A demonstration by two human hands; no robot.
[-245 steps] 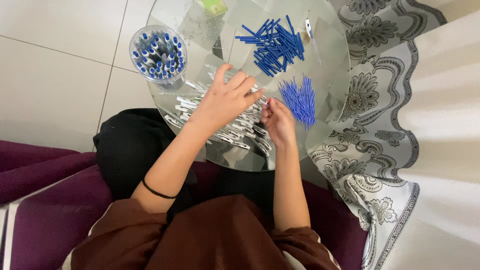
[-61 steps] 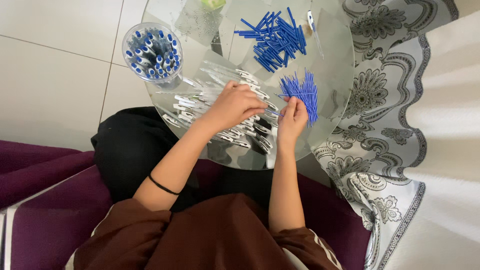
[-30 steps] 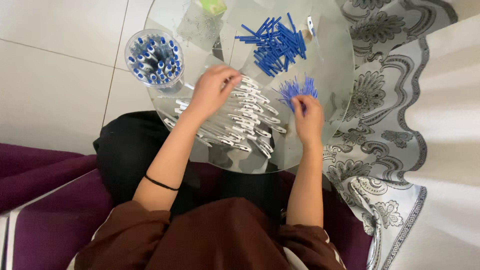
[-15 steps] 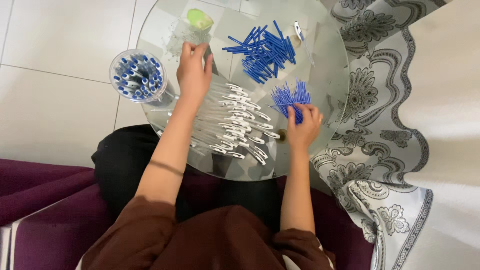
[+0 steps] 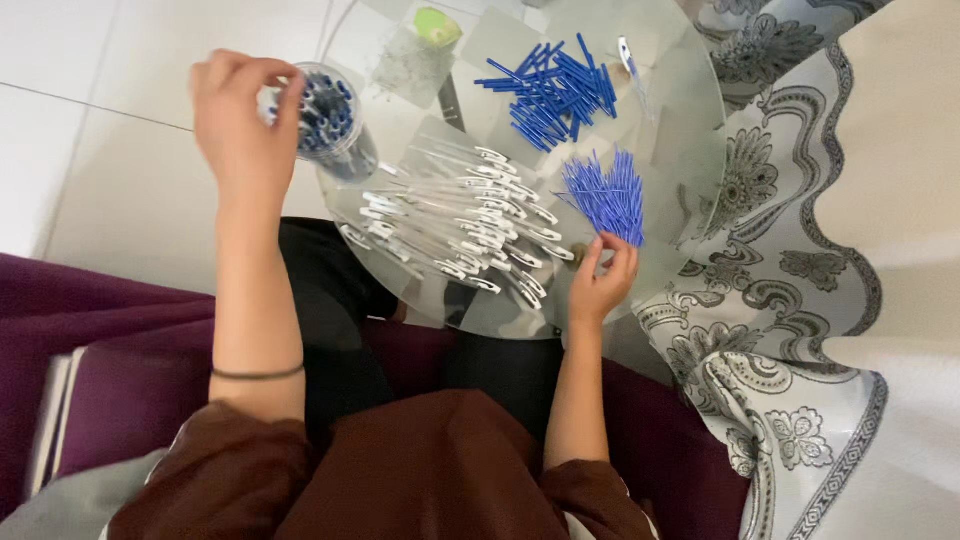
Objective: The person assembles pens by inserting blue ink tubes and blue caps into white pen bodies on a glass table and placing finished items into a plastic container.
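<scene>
Refills (image 5: pixel 605 195), thin and blue, fan just beyond my right hand (image 5: pixel 600 275), its fingers loosely open, long axes pointing away; left hand (image 5: pixel 238 115) pinches over the far-left pen cup (image 5: pixel 330 120), contents unclear.

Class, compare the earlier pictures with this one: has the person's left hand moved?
Yes. The left hand has left the pile of clear pens and gone to the cup at the table's left edge.

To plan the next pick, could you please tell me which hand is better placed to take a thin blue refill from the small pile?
Right, probably: the right hand almost touches the blue refills; the left hand is across at the cup.
</scene>
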